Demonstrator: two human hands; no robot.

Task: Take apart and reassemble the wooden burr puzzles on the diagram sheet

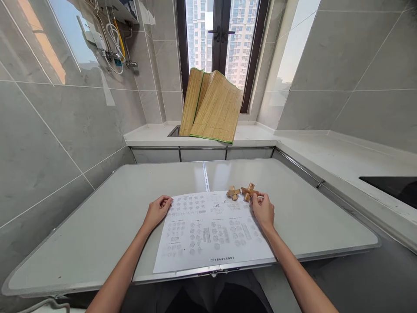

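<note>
A large white instruction sheet (208,243) lies flat on the table, printed with small drawings and lines of text; its heading is upside down to me. My left hand (158,211) is at the sheet's far left corner, fingers curled in on the paper's edge. Over the far right corner, my right hand (263,211) has its thumb and fingers closed on the near right arm of a wooden burr puzzle (248,190). Another small wooden burr puzzle (233,192) sits just left of it, at the sheet's far edge.
The pale folding table (97,243) has a metal rim and a centre seam. Beyond it, a folded bamboo mat (215,108) leans on the white counter (146,134) before the window. Another counter (345,152) with a black hob (391,184) runs along the right; tiled wall stands left.
</note>
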